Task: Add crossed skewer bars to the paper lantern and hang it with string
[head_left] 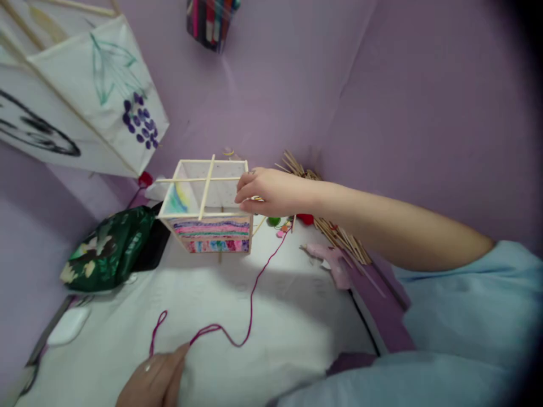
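Observation:
A box-shaped frame of thin sticks with coloured paper sides stands on the white table cover, two sticks crossed over its open top. My right hand is at the right edge of that top, fingers bent down over the rim; what its fingertips touch is hard to make out. At the bottom edge, my left hand is closed on a magenta yarn. A loop of the yarn sticks up above this hand, and the strand runs across the cover to small coloured things behind the box's right side.
A pink glue gun with a black cord lies at the right, beside a heap of thin sticks. A green patterned bag and a white case are at the left. A large painted lantern hangs upper left.

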Available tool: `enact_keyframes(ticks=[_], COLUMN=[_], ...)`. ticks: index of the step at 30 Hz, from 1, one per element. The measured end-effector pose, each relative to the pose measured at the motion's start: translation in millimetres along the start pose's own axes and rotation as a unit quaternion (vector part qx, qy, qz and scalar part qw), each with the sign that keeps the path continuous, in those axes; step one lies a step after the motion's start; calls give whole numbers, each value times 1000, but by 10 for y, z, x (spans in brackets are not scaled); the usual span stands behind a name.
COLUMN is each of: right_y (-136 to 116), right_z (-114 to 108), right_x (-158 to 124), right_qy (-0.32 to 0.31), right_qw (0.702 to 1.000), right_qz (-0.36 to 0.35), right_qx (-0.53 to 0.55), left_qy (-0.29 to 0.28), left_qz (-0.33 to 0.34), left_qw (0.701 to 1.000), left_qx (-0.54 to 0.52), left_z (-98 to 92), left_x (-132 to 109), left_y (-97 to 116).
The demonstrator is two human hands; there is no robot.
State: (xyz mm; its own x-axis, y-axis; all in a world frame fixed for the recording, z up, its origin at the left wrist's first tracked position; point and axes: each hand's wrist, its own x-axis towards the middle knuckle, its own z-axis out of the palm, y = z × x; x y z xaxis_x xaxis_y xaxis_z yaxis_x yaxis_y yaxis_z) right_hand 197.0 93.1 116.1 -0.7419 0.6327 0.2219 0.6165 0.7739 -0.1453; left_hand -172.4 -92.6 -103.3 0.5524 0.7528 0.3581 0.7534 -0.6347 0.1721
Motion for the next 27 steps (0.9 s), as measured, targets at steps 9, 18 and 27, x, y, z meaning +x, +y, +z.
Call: enact_keyframes(ticks=[9, 18, 27], right_y=[-404, -594, -1042], right_z=[308, 390, 343], right_x=[215, 466, 456], right_qy=[4, 18, -44], right_qw=[997, 985, 970], right_qz=[41, 172, 178], right_qx=[-70, -2, 160], left_qy=[-9, 22, 30], left_qz=[-22, -51, -146], left_qw=[999, 998, 987], left_qx=[28, -3, 59], left_z=[-326, -434, -522], left_x=[-176, -476, -492], left_y=[492, 567, 143])
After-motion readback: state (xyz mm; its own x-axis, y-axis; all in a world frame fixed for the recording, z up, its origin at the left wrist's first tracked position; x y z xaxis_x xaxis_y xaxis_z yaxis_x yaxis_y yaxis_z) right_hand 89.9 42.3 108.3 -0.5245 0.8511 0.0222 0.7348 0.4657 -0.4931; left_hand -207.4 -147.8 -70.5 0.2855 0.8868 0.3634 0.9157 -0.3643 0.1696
